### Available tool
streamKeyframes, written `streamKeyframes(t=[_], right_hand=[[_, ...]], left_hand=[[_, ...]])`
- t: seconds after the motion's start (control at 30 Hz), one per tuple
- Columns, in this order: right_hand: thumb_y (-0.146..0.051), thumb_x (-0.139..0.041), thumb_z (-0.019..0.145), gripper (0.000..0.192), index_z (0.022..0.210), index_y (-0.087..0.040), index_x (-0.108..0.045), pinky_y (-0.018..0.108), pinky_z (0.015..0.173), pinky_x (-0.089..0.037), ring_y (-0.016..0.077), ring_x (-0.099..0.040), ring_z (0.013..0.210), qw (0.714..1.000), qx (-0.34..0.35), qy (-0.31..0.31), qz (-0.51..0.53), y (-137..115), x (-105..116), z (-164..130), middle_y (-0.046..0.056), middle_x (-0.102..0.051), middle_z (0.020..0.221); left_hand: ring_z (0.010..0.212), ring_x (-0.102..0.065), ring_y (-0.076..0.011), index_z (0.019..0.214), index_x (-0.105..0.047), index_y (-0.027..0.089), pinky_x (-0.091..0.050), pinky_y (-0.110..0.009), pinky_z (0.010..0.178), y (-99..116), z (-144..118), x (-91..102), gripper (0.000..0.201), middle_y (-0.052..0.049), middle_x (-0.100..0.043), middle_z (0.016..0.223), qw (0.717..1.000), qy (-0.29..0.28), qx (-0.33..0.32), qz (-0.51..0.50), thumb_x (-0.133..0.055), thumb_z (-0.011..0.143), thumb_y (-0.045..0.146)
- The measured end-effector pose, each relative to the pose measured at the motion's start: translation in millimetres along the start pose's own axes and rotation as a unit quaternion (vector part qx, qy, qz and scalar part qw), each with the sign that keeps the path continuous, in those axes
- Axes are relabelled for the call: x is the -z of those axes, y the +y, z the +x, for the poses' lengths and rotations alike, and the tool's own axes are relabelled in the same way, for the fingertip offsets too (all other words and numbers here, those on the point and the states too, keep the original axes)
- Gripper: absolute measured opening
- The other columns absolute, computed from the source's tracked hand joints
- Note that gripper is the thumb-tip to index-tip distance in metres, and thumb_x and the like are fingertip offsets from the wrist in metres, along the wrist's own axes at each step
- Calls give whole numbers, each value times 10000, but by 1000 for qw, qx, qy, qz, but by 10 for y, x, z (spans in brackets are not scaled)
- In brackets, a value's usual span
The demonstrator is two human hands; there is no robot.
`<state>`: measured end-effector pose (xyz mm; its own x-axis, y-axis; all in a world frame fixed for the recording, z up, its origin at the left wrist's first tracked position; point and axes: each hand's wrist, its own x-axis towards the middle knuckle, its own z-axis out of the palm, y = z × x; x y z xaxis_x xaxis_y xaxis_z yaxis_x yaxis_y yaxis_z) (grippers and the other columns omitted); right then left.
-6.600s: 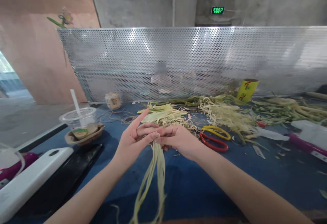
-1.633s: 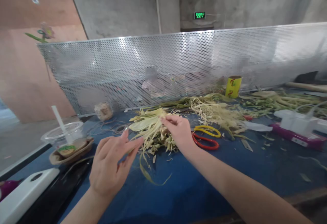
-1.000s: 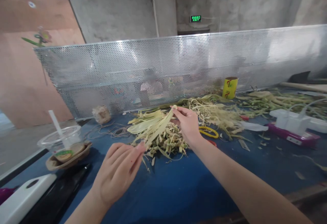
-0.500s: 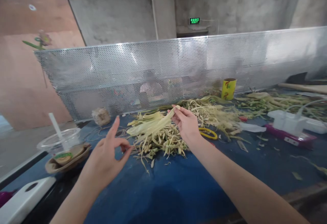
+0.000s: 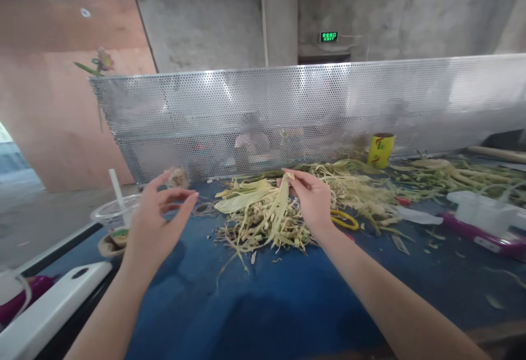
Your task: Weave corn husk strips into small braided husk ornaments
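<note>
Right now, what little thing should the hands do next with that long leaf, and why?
Probably bring the left hand across to take the strip's hanging lower end. The right hand pinches only its top above the husk pile, while the left hand hovers open and holds nothing.

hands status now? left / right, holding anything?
Left hand: open, fingers spread, raised above the blue table, holding nothing.
Right hand: pinched shut on a husk strip over the husk pile.

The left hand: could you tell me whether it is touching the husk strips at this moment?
Apart: the head view shows the left hand raised, blue table between it and the husk strips.
</note>
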<state>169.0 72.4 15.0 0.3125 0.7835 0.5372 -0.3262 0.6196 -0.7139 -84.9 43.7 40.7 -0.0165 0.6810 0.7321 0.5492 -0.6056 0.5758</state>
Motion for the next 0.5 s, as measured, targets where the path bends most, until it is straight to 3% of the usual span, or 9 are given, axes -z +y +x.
streamKeyframes(t=[0.03, 0.1, 0.17, 0.27, 0.37, 0.5], right_hand=[[-231, -634, 720, 140, 827, -208, -721, 326, 694, -559, 164, -663, 712, 998, 19, -44, -39, -28, -34, -52, 32, -686, 800], [-196, -591, 751, 160, 812, -261, -724, 318, 702, -556, 155, -654, 752, 988, 62, -111, -84, -79, -90, -147, 18, -678, 864], [-142, -581, 745, 215, 785, -295, -725, 322, 746, -545, 152, -642, 801, 978, 101, -143, -110, -113, -127, -221, -1, -679, 858], [-140, -581, 747, 219, 785, -301, -725, 320, 746, -546, 154, -645, 806, 980, 94, -139, -104, -122, -147, -285, -4, -684, 860], [-207, -606, 748, 141, 796, -270, -723, 315, 696, -561, 163, -664, 751, 993, 40, -97, -56, -98, -122, -285, 8, -685, 883], [-229, -641, 725, 133, 835, -216, -714, 339, 688, -566, 174, -675, 683, 999, 23, -25, 5, -73, -17, -172, 9, -697, 729]], left_hand=[[968, -580, -239, 1330, -273, 216, -453, -384, 818, 46, 20, -59, 633, -56, -606, 1037, 989, -42, 93, -110, -575, 790, 350], [1025, -573, -243, 1321, -273, 212, -461, -404, 839, 163, 29, -229, 609, -113, -561, 1176, 970, -105, 120, -184, -517, 809, 434], [1073, -557, -245, 1286, -321, 216, -450, -417, 874, 284, -22, -439, 593, -138, -529, 1240, 923, -228, 149, -273, -509, 795, 491], [920, -631, -231, 1156, -478, 198, -486, -405, 813, 412, -196, -722, 505, -116, -641, 1038, 855, -356, 171, -335, -560, 760, 499], [766, -641, -187, 1071, -518, 189, -493, -373, 741, 443, -379, -859, 388, -55, -646, 826, 811, -403, 190, -378, -521, 803, 470], [652, -562, -122, 1006, -564, 159, -443, -286, 685, 393, -476, -863, 283, 5, -569, 660, 793, -408, 212, -400, -550, 819, 371]])
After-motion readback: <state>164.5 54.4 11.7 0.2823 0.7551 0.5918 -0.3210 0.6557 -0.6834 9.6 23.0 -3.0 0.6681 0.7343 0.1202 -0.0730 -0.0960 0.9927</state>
